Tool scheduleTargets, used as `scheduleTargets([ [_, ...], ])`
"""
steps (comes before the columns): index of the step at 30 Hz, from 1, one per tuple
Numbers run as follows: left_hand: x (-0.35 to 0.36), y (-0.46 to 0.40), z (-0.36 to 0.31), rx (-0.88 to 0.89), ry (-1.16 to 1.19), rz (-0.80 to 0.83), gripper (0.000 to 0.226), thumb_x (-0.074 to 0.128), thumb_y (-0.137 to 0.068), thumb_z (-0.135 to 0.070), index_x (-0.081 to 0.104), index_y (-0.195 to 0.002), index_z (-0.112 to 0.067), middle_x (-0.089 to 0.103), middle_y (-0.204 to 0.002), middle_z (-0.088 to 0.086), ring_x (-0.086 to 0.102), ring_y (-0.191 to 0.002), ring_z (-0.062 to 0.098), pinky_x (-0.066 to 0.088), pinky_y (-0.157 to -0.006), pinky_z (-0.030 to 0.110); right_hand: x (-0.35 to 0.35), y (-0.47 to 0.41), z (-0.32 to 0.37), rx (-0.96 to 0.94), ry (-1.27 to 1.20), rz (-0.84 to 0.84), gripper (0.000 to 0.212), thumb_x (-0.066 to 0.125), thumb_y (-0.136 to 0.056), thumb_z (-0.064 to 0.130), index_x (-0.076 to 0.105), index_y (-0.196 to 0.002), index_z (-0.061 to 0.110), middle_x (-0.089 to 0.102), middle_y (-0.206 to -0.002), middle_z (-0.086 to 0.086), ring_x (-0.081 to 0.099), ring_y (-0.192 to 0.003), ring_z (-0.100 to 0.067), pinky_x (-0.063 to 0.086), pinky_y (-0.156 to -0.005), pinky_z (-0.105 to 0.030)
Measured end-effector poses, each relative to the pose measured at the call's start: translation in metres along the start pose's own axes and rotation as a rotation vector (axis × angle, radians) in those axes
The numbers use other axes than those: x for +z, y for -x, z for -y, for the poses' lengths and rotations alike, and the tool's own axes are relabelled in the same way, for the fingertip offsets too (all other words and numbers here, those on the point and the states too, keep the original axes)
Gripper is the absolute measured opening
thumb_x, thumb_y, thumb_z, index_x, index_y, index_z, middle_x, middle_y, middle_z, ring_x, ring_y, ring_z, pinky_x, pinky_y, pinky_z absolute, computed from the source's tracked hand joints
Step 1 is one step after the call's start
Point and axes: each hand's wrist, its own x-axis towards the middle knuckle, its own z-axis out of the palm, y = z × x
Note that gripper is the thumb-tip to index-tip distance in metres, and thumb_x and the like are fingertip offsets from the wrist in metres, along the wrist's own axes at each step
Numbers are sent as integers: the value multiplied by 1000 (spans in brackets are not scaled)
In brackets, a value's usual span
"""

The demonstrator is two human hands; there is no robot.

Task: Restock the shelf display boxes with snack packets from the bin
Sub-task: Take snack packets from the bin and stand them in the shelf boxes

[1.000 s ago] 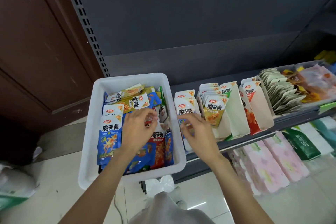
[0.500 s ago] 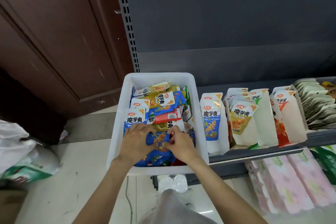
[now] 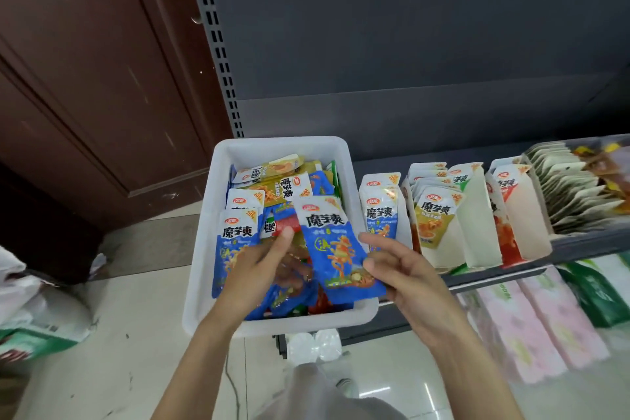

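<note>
Snack packets still filling the bin (image 3: 201,269); right hand (image 3: 405,273) pinching a blue packet (image 3: 335,249) above it, left hand (image 3: 259,269) gripping another; display boxes (image 3: 477,215) beside the bin part-stocked.

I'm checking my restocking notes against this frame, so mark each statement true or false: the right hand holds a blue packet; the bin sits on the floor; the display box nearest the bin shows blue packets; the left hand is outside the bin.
1. The right hand holds a blue packet. True.
2. The white bin sits on the floor. False: it rests on the shelf, overhanging its edge.
3. The display box nearest the bin shows blue packets. True.
4. The left hand is outside the bin. False: it reaches in among the packets.
</note>
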Motion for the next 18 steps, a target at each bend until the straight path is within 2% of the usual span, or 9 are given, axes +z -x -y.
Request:
scheduleTargets([
  [2,15,4,-12,78,109,103,38,51,-79,-45,69,-88,-13,73,-80,4,69,-72,16,55,-66,23,-3,2,0,-89,104,-45,36,73,-76,14,65,-110,21,66,-76,5,67,-78,-8,53,-67,-22],
  [4,27,2,-21,204,117,152,21,61,-82,-26,65,-100,-18,73,-90,-2,69,-83,12,54,-70,20,-5,1,-2,-174,171,-103,29,66,-82,5,65,-105,21,67,-75,9,65,-77,-5,52,-67,-20],
  [7,46,-12,-28,377,-17,193,24,65,-85,-8,61,-105,-22,71,-93,-13,68,-85,7,53,-72,18,-11,-4,-2,-305,256,-203,19,64,-85,3,67,-97,16,72,-84,8,65,-78,-6,52,-68,-18],
  [9,60,-20,-30,430,-95,224,25,65,-86,-9,59,-101,-29,69,-92,-17,67,-81,4,53,-72,18,-20,-9,3,-368,275,-294,15,65,-85,8,67,-99,12,71,-90,6,65,-81,-7,50,-68,-17],
  [11,75,-30,-33,444,-144,256,22,65,-87,-11,59,-102,-26,68,-97,-14,68,-81,5,56,-72,22,-33,-16,11,-423,369,-389,14,66,-86,12,65,-100,11,70,-94,1,65,-83,-10,51,-69,-17],
  [14,97,-50,-31,467,-209,235,16,65,-88,-14,60,-102,-15,66,-96,-13,68,-80,6,57,-73,27,-50,-26,23,-485,508,-483,3,63,-88,8,62,-91,10,68,-82,7,62,-71,-2,49,-63,-13],
  [16,107,-66,-28,508,-319,149,13,65,-87,-21,61,-96,-12,67,-93,-8,65,-81,1,54,-74,21,-59,-34,26,-496,640,-534,6,63,-89,9,58,-86,13,66,-78,7,61,-68,1,48,-58,-13],
  [18,111,-80,-26,543,-404,75,17,65,-87,-26,61,-90,-10,67,-90,-5,59,-78,-3,47,-69,9,-66,-44,26,-467,802,-561,10,63,-90,17,54,-85,17,63,-81,5,63,-75,-4,50,-58,-19],
])
